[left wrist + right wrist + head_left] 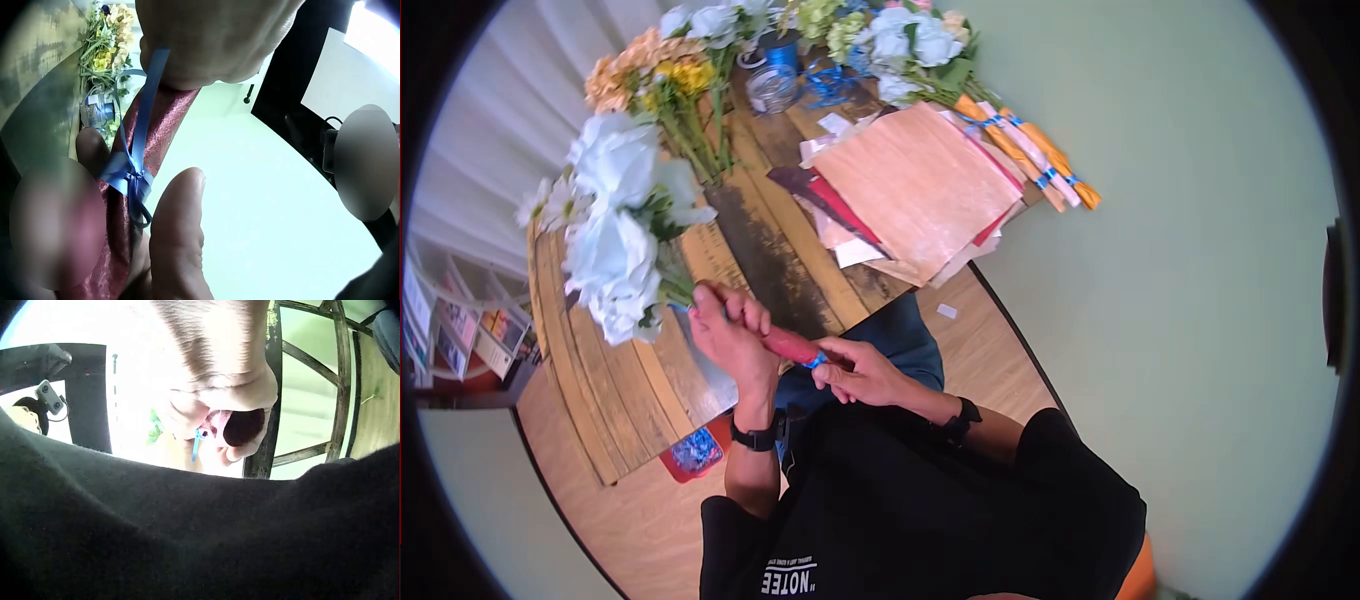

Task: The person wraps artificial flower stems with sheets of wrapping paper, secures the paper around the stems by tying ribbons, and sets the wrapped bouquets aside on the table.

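Observation:
A bouquet with big pale blue flowers [610, 250] has its stems wrapped in dark red paper [790, 346], tied with blue ribbon [817, 360]. My left hand [735, 335] curls round the wrapped stems close to the flowers. Lower down, my right hand [865, 372] holds the wrapped end beside the ribbon. In the left wrist view a blue bow [132, 178] lies on the red wrap [172, 119], between my left hand [215, 44] and the right thumb [180, 234]. The right wrist view has my right hand [219, 381] round the wrap's end, beside a blue ribbon tail [195, 449].
On the wooden table [625, 400] lies a stack of wrapping sheets [920, 185]. Wrapped bouquet handles [1045, 165] jut past the table's edge. Peach flowers [635, 70], a blue ribbon spool [780, 50] and a glass jar [772, 90] stand at the back. A red bin [690, 455] sits below.

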The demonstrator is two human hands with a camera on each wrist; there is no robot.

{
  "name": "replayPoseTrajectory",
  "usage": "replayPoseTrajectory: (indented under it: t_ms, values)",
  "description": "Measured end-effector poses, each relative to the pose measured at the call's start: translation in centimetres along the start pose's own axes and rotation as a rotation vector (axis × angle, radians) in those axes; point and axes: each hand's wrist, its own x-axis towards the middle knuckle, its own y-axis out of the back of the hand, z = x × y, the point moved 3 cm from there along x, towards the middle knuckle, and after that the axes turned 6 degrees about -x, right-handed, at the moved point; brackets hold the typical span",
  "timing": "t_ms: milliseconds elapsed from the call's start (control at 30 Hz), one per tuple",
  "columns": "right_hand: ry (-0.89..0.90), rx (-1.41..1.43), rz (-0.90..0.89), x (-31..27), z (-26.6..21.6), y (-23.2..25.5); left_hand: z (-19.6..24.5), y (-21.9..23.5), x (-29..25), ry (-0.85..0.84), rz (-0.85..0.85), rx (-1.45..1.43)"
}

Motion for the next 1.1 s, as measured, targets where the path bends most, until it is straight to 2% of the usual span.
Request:
replayPoseTrajectory:
  t_ms: [67, 167, 233, 333, 467, 533, 567, 633, 667, 700, 767, 800, 867, 900, 1000, 1033, 1100]
  values:
    - [-0.013, 0.029, 0.042, -0.5, 0.1, 0.2, 0.1, -0.5, -0.4, -0.02, 0.061, -0.002]
    - [-0.032, 0.036, 0.09, -0.7, 0.0, 0.2, -0.5, -0.7, -0.6, -0.02, 0.023, 0.004]
    - [0.094, -0.041, 0.15, -0.6, 0.0, 0.2, -0.6, -0.9, -0.8, -0.016, 0.006, 0.003]
    - [0.082, -0.079, 0.169, -0.9, -0.5, 0.5, -0.9, -1.2, -1.1, -0.011, -0.025, 0.006]
    - [0.061, -0.103, 0.132, -1.3, 0.0, 1.2, -1.6, -1.3, -1.2, 0.027, -0.075, 0.032]
    - [0.092, -0.347, 0.035, -1.4, -0.2, 1.6, -2.3, -1.8, -2.1, 0.062, -0.085, 0.051]
    - [0.092, -0.345, 0.04, -1.5, -0.5, 1.9, -2.8, -2.0, -2.6, 0.1, -0.095, 0.072]
    - [0.279, -0.362, 0.169, -1.8, -2.1, 2.7, -4.1, -2.3, -3.5, 0.128, -0.152, 0.063]
    - [0.26, -0.264, 0.246, -2.0, -2.8, 2.9, -4.7, -2.9, -4.1, 0.139, -0.215, 0.064]
    - [0.259, -0.268, 0.249, -2.3, -2.9, 3.3, -5.3, -3.2, -4.5, 0.147, -0.278, 0.065]
    - [0.358, -0.519, 0.365, -3.1, -3.4, 4.3, -6.3, -3.4, -4.8, 0.139, -0.332, 0.053]
    - [0.378, -0.547, 0.404, -3.5, -3.6, 4.5, -6.7, -3.8, -5.0, 0.146, -0.405, 0.11]
    - [0.371, -0.607, 0.417, -4.2, -4.2, 5.1, -7.5, -4.5, -5.0, 0.187, -0.546, 0.203]
    - [0.365, -0.66, 0.429, -4.6, -4.5, 5.3, -7.6, -4.7, -4.8, 0.19, -0.546, 0.198]
    - [0.352, -0.632, 0.5, -5.4, -4.8, 5.8, -7.9, -6.1, -4.7, 0.37, -0.76, 0.391]
    - [0.348, -0.635, 0.501, -5.6, -5.0, 5.9, -7.8, -6.4, -4.4, 0.373, -0.76, 0.387]
    - [0.362, -0.671, 0.611, -6.2, -5.6, 6.4, -7.5, -7.0, -4.3, 0.251, -0.929, 0.488]
